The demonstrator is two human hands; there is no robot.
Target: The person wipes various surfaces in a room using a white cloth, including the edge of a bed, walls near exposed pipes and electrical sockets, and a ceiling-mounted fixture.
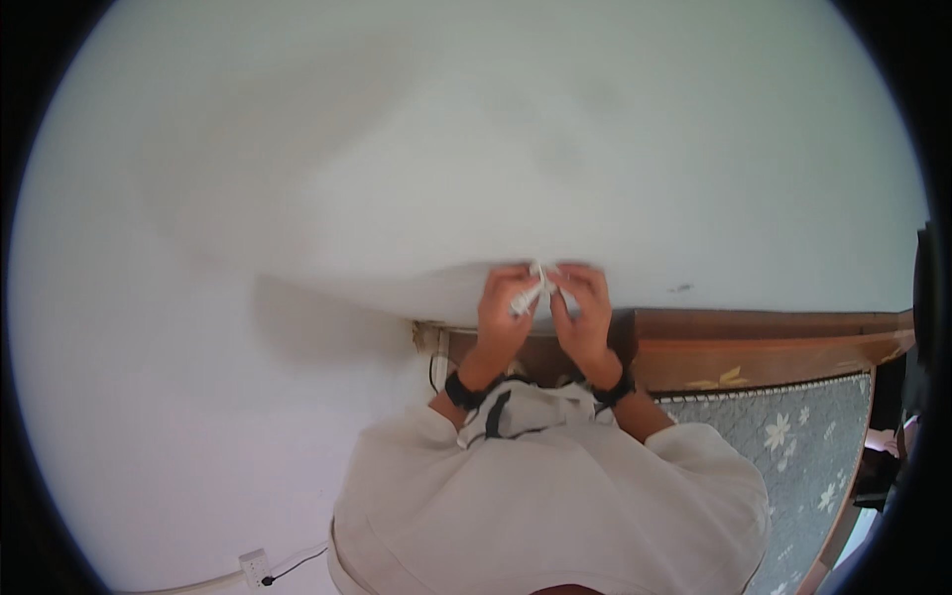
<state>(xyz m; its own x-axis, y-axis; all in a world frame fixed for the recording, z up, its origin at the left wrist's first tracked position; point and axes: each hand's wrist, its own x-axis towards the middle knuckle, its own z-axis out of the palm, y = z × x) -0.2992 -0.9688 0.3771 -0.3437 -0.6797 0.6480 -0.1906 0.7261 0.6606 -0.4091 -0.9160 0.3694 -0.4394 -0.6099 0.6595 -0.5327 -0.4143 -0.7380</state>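
Both hands meet in front of a white wall (pixel 476 186), near chest height. My left hand (pixel 504 309) pinches a small white object (pixel 529 296), elongated and blurred, so its exact kind is unclear. From the other side, the fingers of my right hand (pixel 586 301) close on the upper end of the same piece. Fingertips hide part of it. Each wrist wears a black band, one on the left (pixel 462 392) and one on the right (pixel 617 388).
At right stands a wooden bed frame (pixel 744 353) with a grey floral mat (pixel 744 416). A white power strip (pixel 255 567) with a black plug is at lower left. A white pipe (pixel 442 361) runs down the wall corner. Another person's hand (pixel 883 440) shows at the right edge.
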